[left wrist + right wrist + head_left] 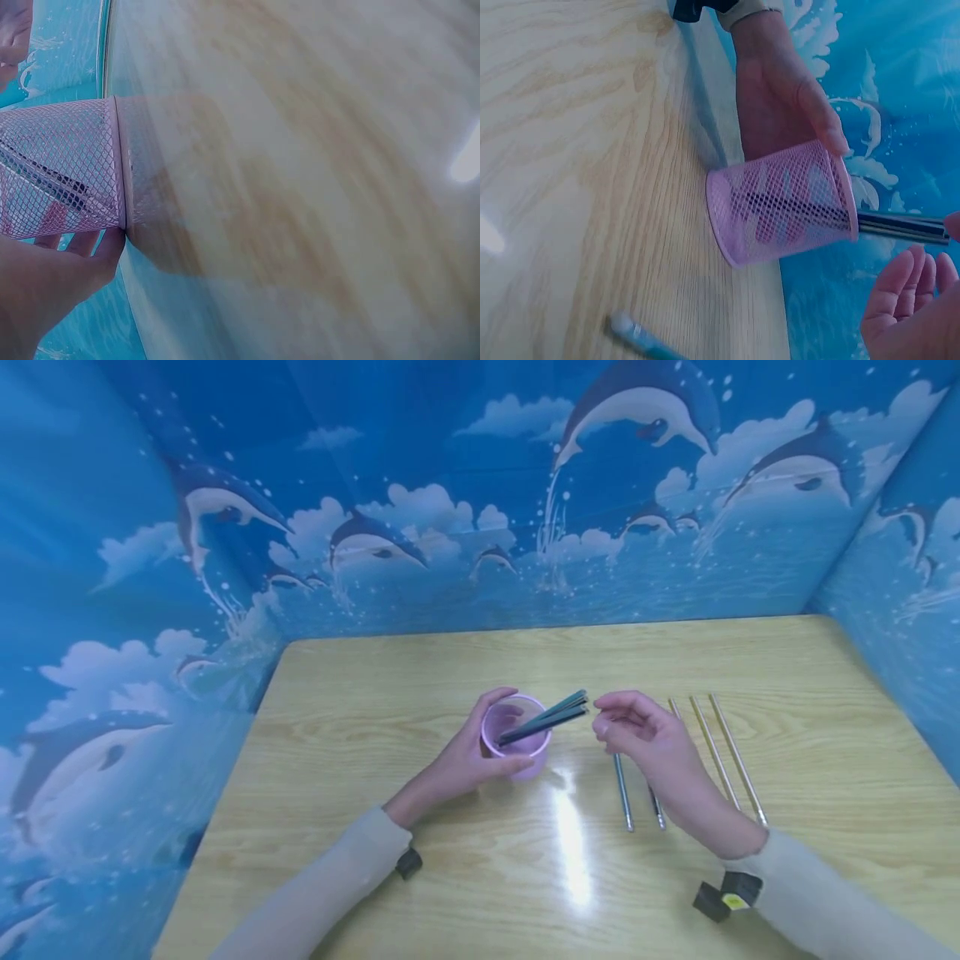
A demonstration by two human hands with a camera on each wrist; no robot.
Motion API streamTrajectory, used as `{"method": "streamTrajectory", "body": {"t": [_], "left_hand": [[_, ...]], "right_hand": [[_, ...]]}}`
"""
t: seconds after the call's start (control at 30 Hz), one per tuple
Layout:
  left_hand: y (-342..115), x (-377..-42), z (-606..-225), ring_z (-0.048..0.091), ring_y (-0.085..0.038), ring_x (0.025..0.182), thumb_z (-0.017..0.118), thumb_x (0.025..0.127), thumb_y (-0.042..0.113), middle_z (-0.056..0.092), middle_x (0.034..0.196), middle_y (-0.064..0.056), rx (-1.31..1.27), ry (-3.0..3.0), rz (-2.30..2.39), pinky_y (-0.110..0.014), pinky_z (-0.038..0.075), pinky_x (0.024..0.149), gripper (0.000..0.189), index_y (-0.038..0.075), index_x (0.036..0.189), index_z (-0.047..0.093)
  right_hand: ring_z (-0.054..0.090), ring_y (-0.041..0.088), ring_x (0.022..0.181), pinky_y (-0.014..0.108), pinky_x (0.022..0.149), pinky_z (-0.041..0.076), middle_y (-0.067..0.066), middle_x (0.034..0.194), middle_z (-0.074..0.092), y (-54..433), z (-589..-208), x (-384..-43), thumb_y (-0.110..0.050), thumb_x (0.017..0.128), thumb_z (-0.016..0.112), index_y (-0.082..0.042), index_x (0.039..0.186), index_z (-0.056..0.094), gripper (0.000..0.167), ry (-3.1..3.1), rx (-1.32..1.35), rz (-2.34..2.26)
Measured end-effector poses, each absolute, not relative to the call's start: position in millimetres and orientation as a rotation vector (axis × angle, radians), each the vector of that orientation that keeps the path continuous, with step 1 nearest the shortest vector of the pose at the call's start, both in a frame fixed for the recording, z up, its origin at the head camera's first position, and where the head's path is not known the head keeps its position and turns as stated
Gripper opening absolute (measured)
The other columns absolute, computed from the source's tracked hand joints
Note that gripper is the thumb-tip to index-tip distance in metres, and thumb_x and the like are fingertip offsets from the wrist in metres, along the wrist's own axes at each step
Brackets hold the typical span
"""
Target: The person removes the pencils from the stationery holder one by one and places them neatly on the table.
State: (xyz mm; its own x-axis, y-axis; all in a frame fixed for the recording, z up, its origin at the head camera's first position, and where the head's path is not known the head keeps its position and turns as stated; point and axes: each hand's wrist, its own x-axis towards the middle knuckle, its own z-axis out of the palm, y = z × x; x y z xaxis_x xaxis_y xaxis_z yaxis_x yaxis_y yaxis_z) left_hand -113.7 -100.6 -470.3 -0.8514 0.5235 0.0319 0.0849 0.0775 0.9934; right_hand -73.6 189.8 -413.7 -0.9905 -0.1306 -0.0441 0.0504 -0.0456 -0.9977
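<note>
A pink mesh pencil cup point(534, 768) is in the grip of my left hand point(467, 762), whose fingers and thumb curl round its side. Several dark green and black pencils point(547, 720) lean in the cup, their ends sticking out over the rim to the right. Just beyond those ends is my right hand point(660, 752), its fingers loosely bent with nothing visible between them. In the right wrist view the thumb overlaps the ends of the pencils point(900, 226); I cannot tell whether it touches them. The left wrist view shows the cup's mesh wall point(67, 165) close up.
Beneath and beside my right hand lie a teal pencil point(622, 793), a dark pencil point(657, 810) and several gold-toned pencils point(716, 752), partly hidden by it. The wood-grain table point(360, 693) meets blue dolphin-printed sheets point(465, 585) at the back and sides.
</note>
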Motion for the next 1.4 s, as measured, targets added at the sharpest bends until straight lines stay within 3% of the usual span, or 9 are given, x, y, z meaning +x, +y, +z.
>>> {"method": "streamTrajectory", "body": {"t": [0.4,0.73,0.9,1.13,1.4], "left_hand": [[-100.4,-114.1,-470.7,0.056,-0.037,0.138,0.088,0.090,0.009,0.048,0.158,-0.020,0.611,2.036,1.834,-0.044,0.058,0.107,0.097,0.022,0.168,0.031],[-99.5,-114.6,-471.3,0.055,-0.040,0.138,0.087,0.090,0.006,0.047,0.157,-0.023,0.633,2.008,1.859,-0.049,0.058,0.108,0.097,0.016,0.168,0.030],[-99.7,-114.9,-472.5,0.055,-0.039,0.138,0.087,0.090,0.004,0.048,0.157,-0.022,0.634,2.012,1.863,-0.048,0.058,0.108,0.097,0.016,0.168,0.030],[-100.2,-114.5,-473.8,0.055,-0.041,0.138,0.087,0.089,0.003,0.048,0.156,-0.020,0.626,2.005,1.877,-0.051,0.058,0.108,0.097,0.020,0.167,0.033],[-99.6,-114.0,-471.9,0.056,-0.037,0.137,0.088,0.089,0.005,0.050,0.155,-0.015,0.621,2.040,1.849,-0.050,0.056,0.110,0.096,0.029,0.165,0.035]], "right_hand": [[0.070,0.017,0.095,0.028,0.085,0.064,0.008,0.108,0.071,168.3,-410.1,-74.8,-0.005,0.099,0.079,0.006,0.127,0.067,0.032,2.160,-0.080,-2.121],[0.072,0.016,0.099,0.026,0.090,0.063,0.007,0.109,0.073,168.0,-415.9,-73.3,-0.006,0.099,0.080,0.004,0.122,0.071,0.027,2.177,-0.048,-2.175],[0.074,0.019,0.110,0.029,0.100,0.060,0.008,0.117,0.077,169.5,-416.0,-71.5,-0.001,0.101,0.077,0.008,0.123,0.069,0.025,2.126,-0.118,-2.332],[0.074,0.023,0.107,0.033,0.099,0.062,0.013,0.115,0.078,173.7,-414.6,-73.1,0.006,0.103,0.071,0.008,0.123,0.069,0.020,1.930,-0.176,-2.678],[0.072,0.029,0.112,0.041,0.105,0.060,0.017,0.117,0.073,186.9,-402.2,-77.3,0.009,0.108,0.060,0.007,0.133,0.066,0.026,1.573,-0.387,-2.967]]}}
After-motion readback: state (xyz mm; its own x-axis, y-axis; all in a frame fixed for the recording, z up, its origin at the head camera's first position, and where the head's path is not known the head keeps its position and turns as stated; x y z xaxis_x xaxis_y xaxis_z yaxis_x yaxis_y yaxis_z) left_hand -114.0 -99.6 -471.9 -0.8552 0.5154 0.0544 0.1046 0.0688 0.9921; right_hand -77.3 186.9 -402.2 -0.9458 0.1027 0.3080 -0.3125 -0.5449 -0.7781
